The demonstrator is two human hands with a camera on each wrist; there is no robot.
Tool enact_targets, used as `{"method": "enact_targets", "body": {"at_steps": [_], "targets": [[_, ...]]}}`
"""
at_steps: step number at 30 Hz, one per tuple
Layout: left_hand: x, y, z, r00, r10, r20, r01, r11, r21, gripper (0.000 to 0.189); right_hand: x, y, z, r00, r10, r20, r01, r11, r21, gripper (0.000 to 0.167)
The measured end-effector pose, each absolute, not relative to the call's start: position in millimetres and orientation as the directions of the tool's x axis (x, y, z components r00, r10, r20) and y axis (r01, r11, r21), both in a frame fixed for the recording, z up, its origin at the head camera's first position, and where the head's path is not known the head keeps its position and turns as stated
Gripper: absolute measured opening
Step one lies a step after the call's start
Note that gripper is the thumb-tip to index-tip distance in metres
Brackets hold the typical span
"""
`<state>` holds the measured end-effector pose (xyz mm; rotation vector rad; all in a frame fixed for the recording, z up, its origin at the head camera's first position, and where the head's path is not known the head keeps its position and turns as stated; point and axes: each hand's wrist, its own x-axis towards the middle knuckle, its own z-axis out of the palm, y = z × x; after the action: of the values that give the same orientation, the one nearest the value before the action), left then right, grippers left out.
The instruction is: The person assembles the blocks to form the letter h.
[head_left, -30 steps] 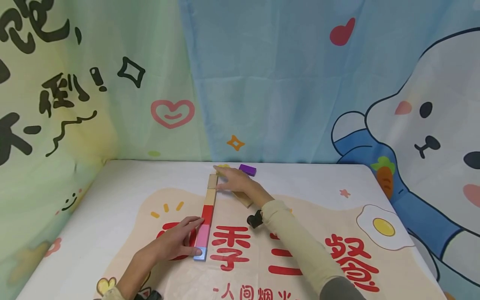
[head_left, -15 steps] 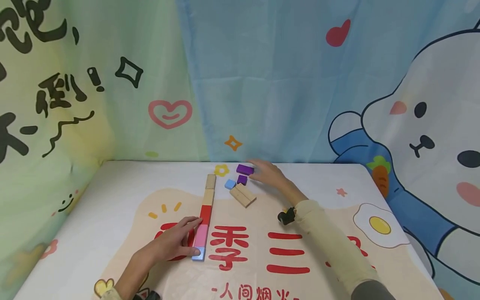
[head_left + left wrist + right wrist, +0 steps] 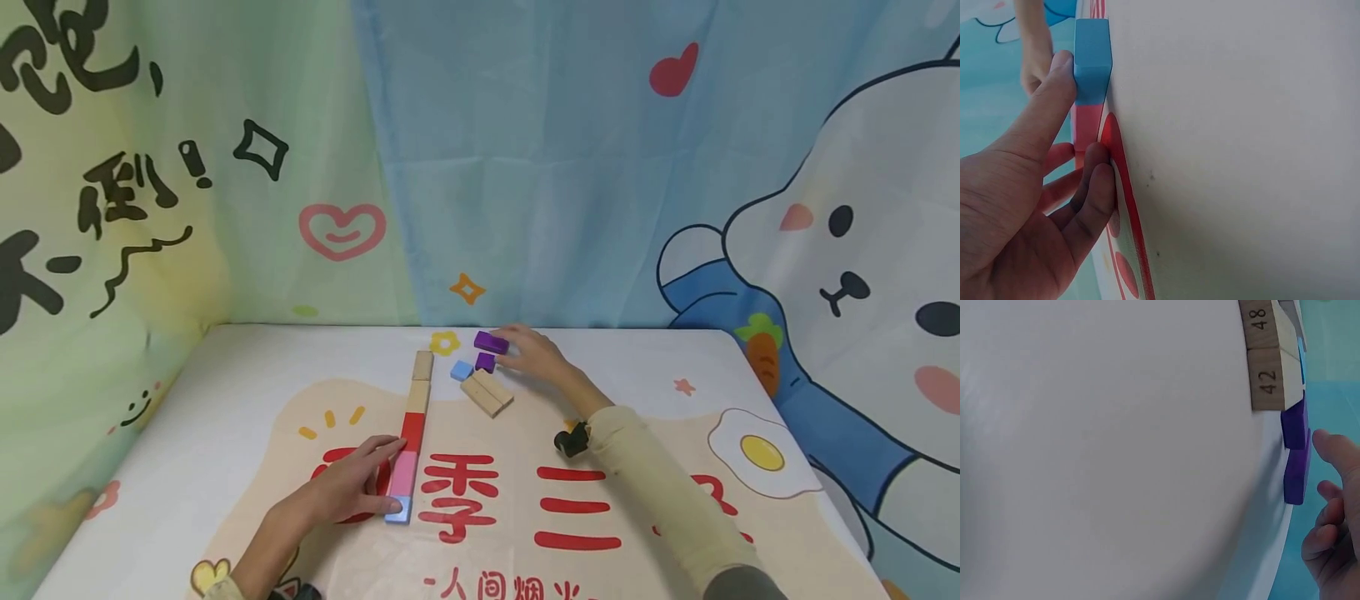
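Several wooden blocks form a row, end to end, left of the table's middle. It runs from a blue block at the near end through a pink block and a red block to two plain wood blocks. My left hand rests along the row's left side, thumb at the blue block and fingertips by the red one. At the far edge my right hand reaches round the right end of a long purple block, thumb and fingers apart. The right wrist view shows a gap between thumb and block.
Close to the right hand lie a small purple block, a small blue block and a pair of wood blocks side by side. The right wrist view shows 42 and 48 on wood blocks. A curtain hangs behind the table.
My right hand has moved right, from the far end of the row to the long purple block, uncovering the loose blocks. The left hand stays put on the row.
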<state>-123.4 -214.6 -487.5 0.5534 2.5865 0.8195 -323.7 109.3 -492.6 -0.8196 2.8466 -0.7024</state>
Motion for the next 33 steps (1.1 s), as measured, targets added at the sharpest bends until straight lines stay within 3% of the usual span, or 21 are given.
{"method": "enact_targets", "body": {"at_steps": [13,33], "targets": [[-122.1,-214.2,-486.2,-0.857,0.473,-0.205,0.274,0.755,0.596,0.087,-317.2,99.3,-492.5,-0.829,-0.555,0.06,-0.526,0.739,-0.421,0.037],[-123.0,-215.3,-487.9,-0.851,0.487,-0.196,0.284,0.741,0.608,0.086,-315.9,95.4,-495.3,-0.832,-0.551,0.064,-0.525,0.745,-0.411,0.034]]}}
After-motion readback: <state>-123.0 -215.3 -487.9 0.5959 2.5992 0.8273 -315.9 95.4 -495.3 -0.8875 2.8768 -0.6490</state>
